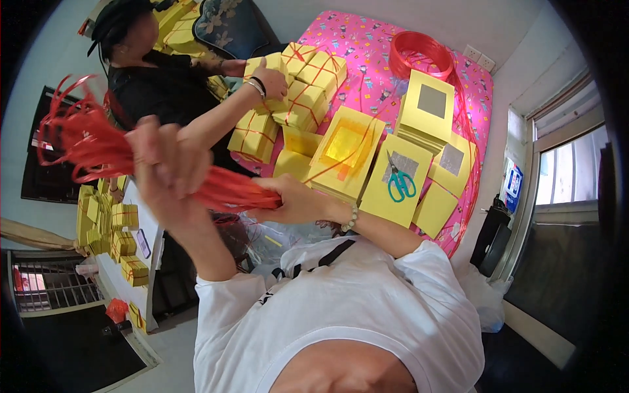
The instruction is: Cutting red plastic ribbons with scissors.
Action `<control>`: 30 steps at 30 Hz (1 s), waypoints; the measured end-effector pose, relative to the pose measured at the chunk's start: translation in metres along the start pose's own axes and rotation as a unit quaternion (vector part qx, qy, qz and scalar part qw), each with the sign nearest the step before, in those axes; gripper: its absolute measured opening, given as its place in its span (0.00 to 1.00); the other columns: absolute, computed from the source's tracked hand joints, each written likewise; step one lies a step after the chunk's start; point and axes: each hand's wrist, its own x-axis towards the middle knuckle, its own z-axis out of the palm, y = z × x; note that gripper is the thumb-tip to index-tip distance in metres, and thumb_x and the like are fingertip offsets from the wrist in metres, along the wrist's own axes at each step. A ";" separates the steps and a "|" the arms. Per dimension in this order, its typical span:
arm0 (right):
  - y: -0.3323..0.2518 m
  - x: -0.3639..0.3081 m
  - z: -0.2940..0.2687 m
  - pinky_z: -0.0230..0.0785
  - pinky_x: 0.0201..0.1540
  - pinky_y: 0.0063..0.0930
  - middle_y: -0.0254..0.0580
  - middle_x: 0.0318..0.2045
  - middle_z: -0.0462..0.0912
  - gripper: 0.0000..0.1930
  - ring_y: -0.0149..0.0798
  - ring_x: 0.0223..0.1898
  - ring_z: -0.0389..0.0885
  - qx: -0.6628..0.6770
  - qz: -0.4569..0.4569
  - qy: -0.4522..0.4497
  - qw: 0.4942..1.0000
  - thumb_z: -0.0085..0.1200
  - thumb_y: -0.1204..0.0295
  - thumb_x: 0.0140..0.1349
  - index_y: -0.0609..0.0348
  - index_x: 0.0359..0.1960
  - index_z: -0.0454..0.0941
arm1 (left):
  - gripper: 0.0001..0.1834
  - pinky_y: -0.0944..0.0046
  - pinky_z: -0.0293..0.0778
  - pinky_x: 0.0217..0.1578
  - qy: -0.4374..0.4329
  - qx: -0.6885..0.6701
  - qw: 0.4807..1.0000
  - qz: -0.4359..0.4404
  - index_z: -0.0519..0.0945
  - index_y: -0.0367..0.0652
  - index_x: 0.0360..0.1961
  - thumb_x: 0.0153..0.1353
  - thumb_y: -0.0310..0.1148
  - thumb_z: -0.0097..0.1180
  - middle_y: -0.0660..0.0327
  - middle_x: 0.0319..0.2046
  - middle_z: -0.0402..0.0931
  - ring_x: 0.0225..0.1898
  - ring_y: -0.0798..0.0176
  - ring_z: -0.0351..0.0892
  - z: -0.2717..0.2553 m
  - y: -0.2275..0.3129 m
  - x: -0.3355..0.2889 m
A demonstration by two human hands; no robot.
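Observation:
A long bundle of red plastic string [230, 188] stretches between my two hands, its loose strands fanning out at the far left. My left hand [167, 160], slightly blurred, is closed round the bundle near the loose end. At the other end my right hand [293, 200], with a beaded bracelet on the wrist, grips the strands. Just beyond the right hand lies a stack of yellow paper [347, 154] with a brighter yellow patch on top. Teal-handled scissors [401, 183] rest on a neighbouring yellow stack [386, 206] with a silver-grey square.
A pink patterned table cover [367, 39] bears a red string coil [422, 59] and tied yellow paper bundles [304, 105]. A co-worker in black [157, 92] holds a yellow bundle [267, 73] at the left. More bundles and a phone [143, 243] sit on a white table [124, 281].

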 end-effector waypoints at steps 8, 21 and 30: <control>0.075 -0.035 -0.002 0.66 0.29 0.33 0.44 0.19 0.75 0.08 0.40 0.23 0.75 -0.111 0.109 -0.166 0.974 0.55 0.69 0.52 0.56 0.33 0.74 | 0.09 0.79 0.51 0.08 0.068 0.088 0.978 0.177 0.63 0.42 0.25 0.64 0.25 0.38 0.70 0.13 0.54 0.08 0.77 0.49 -0.057 0.181 -0.064; 0.119 -0.037 0.027 0.64 0.28 0.46 0.55 0.18 0.73 0.06 0.58 0.24 0.73 -0.294 0.097 -0.122 0.943 0.48 0.72 0.48 0.61 0.27 0.68 | 0.10 0.77 0.52 0.15 0.481 0.469 0.735 0.087 0.70 0.45 0.24 0.60 0.36 0.51 0.71 0.15 0.61 0.14 0.76 0.57 -0.253 0.351 -0.272; 0.060 -0.007 0.071 0.66 0.23 0.45 0.50 0.15 0.73 0.06 0.53 0.20 0.75 -0.350 -0.047 -0.139 0.925 0.51 0.74 0.43 0.60 0.23 0.67 | 0.37 0.54 0.71 0.42 0.150 0.744 0.529 -0.380 0.65 0.41 0.49 0.42 0.47 0.69 0.48 0.35 0.77 0.41 0.46 0.77 -0.313 0.085 -0.282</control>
